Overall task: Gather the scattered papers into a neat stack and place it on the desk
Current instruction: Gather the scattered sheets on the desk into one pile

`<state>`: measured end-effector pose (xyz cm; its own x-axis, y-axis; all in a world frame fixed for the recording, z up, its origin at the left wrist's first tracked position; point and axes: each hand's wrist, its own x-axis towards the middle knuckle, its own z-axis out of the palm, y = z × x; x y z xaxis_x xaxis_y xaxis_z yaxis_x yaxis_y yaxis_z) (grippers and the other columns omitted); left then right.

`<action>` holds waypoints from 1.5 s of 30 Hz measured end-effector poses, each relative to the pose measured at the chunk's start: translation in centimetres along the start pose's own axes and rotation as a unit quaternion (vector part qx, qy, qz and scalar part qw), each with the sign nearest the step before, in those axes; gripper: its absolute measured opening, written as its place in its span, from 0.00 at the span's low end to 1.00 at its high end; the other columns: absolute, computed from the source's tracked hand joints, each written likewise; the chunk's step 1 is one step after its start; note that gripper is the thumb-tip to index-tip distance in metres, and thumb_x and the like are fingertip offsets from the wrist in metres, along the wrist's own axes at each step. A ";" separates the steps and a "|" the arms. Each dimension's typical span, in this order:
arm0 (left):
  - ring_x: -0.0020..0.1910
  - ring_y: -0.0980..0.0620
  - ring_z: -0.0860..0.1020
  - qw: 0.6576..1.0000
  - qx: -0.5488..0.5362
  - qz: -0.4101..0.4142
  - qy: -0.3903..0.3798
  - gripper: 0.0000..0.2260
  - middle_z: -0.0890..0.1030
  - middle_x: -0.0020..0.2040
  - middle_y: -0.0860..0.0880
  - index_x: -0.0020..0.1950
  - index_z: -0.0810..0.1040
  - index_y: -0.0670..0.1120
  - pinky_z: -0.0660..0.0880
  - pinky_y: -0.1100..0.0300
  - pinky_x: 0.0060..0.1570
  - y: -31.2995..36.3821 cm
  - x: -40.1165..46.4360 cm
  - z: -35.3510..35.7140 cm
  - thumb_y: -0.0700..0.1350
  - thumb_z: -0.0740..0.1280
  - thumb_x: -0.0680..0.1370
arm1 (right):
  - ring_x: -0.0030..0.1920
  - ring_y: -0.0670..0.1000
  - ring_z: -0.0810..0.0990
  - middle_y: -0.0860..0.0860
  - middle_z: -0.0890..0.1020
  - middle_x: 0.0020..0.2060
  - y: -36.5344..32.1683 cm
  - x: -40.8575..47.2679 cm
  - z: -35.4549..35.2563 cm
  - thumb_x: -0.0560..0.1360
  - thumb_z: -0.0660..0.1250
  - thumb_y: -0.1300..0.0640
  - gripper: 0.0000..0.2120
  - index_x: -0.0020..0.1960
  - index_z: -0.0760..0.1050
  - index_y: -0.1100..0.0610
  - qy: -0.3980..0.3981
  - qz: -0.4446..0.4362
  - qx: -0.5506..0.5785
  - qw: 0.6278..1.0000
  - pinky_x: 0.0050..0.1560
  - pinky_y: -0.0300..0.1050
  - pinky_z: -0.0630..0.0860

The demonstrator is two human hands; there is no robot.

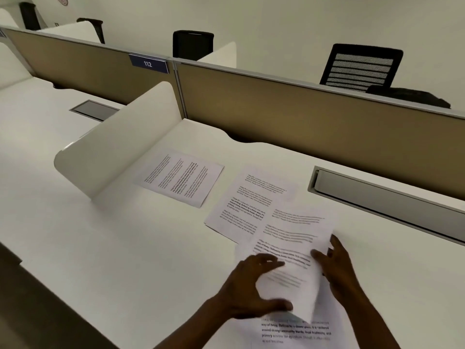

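Several printed white sheets lie on the white desk [125, 260]. One sheet [180, 180] lies alone by the curved white divider. A second sheet [249, 202] lies to its right, partly under a lifted, blurred sheet [292, 238]. My left hand [251, 290] grips that lifted sheet at its near left edge, thumb under it. My right hand [337, 265] holds its right edge with the fingers spread. Another sheet [297, 331] lies flat below both hands at the desk's near edge.
A curved white divider [110, 152] stands to the left of the papers. A tan partition [314, 122] runs along the back, with a grey cable tray [382, 192] in front of it. Black chairs [362, 66] stand beyond. A plate reading 112 [148, 63] hangs on the partition.
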<state>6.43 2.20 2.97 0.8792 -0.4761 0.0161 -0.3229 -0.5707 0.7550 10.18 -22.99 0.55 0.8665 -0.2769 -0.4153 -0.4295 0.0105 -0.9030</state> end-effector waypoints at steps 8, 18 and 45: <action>0.69 0.43 0.68 0.937 0.055 -0.245 0.241 0.30 0.72 0.69 0.43 0.71 0.70 0.46 0.67 0.50 0.67 -7.5 6.7 -3.6 0.55 0.71 0.73 | 0.63 0.59 0.76 0.57 0.76 0.66 3.6 -4.2 -3.8 0.73 0.73 0.59 0.32 0.74 0.64 0.52 0.044 -0.005 -0.174 0.984 0.64 0.59 0.75; 0.66 0.38 0.66 0.911 0.196 -0.345 0.111 0.36 0.67 0.68 0.39 0.74 0.60 0.44 0.68 0.46 0.62 -9.0 10.2 -4.3 0.54 0.71 0.73 | 0.62 0.58 0.77 0.59 0.78 0.64 4.1 -7.3 -5.1 0.74 0.72 0.60 0.32 0.75 0.65 0.50 0.062 -0.063 -0.227 0.970 0.61 0.50 0.74; 0.40 0.56 0.79 0.947 -0.027 -0.052 0.315 0.07 0.80 0.46 0.51 0.56 0.76 0.43 0.73 0.79 0.31 3.3 10.6 -8.8 0.41 0.66 0.78 | 0.57 0.48 0.80 0.50 0.82 0.54 -2.1 -3.8 3.6 0.73 0.72 0.46 0.23 0.66 0.74 0.47 0.013 -0.074 -0.013 0.997 0.54 0.42 0.77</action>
<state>17.81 1.13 11.44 0.9454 0.0836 0.3149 -0.2202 -0.5486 0.8066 8.65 -18.54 3.60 0.9140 -0.2985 -0.2750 -0.3048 -0.0574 -0.9507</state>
